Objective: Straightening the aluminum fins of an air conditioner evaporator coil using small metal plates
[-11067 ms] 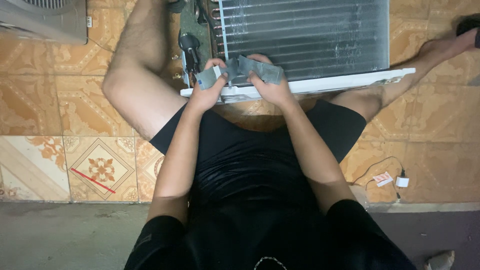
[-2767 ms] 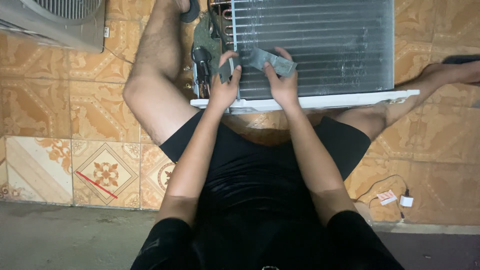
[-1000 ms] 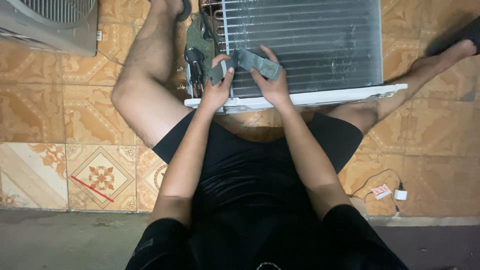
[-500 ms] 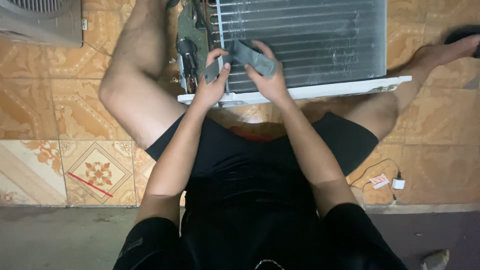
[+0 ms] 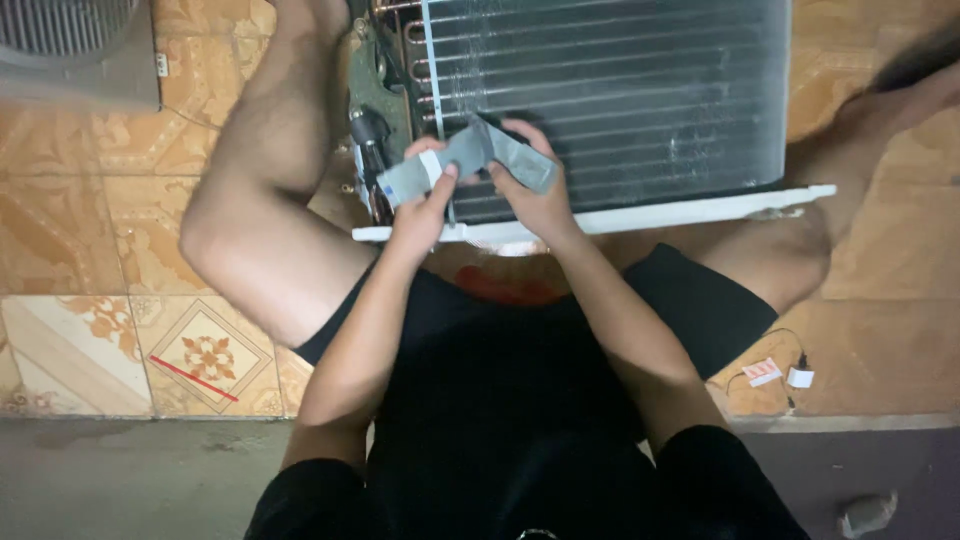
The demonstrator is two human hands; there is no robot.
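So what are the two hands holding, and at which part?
Both hold one grey strip. The left hand pinches its left end, and the right hand grips its right end, above the coil.

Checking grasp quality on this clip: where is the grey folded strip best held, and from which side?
By its two ends, from the near side. The grey strip bends limply in the middle, so the left hand pinching the left end and the right hand the right end keeps it spread over the finned coil.
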